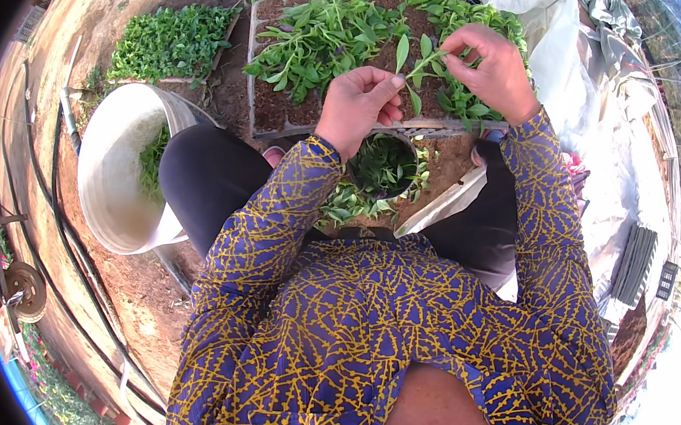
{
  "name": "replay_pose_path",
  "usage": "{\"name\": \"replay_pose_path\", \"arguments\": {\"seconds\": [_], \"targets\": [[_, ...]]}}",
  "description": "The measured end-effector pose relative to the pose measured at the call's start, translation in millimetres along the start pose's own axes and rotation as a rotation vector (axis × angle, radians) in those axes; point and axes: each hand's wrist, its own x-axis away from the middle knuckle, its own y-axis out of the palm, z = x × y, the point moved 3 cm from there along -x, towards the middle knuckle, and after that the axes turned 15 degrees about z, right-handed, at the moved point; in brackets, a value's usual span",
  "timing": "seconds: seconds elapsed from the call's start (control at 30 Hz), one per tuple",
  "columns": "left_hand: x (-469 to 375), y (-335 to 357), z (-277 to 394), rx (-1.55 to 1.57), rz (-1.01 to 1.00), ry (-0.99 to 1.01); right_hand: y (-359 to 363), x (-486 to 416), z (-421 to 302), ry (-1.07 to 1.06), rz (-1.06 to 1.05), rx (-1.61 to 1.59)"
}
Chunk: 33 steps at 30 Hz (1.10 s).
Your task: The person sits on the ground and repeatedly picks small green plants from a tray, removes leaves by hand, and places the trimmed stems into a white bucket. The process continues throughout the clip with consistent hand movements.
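Note:
My left hand (363,104) pinches the lower stem end of a leafy green cutting (418,67) between thumb and forefinger. At the cutting's upper part, the thumb and fingertips of my right hand (484,67) close on it. Below both hands lies a soil-filled planting tray (305,113), with a heap of cut green shoots (322,40) on its left and middle and more leafy shoots (501,21) along its right side. Under the tray's near edge stands a dark round pot (385,164) holding dark green leaves, with loose leaves on the ground around it.
To the left, a tilted white plastic bucket (118,173) holds some greenery. Trays of dense seedlings (173,43) lie beyond it. Black hoses (60,211) run over the soil at the far left. White plastic sheeting (607,141) and stacked black trays (634,265) are at the right.

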Motion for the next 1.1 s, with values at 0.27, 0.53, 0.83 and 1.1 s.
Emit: {"name": "replay_pose_path", "arguments": {"seconds": [0.27,0.53,0.83,1.1], "targets": [[6,-2,4,0.021,-0.088,-0.046,-18,-10,-15,-0.127,-0.001,-0.054],[11,-2,15,-0.058,0.128,0.328,-5,-1,-17,-0.014,-0.296,-0.113],[13,6,6,-0.411,-0.03,0.377,-6,-4,-9,0.254,-0.251,-0.359],[22,11,-3,-0.735,-0.157,0.76,6,-48,67,0.281,-0.049,0.202]]}}
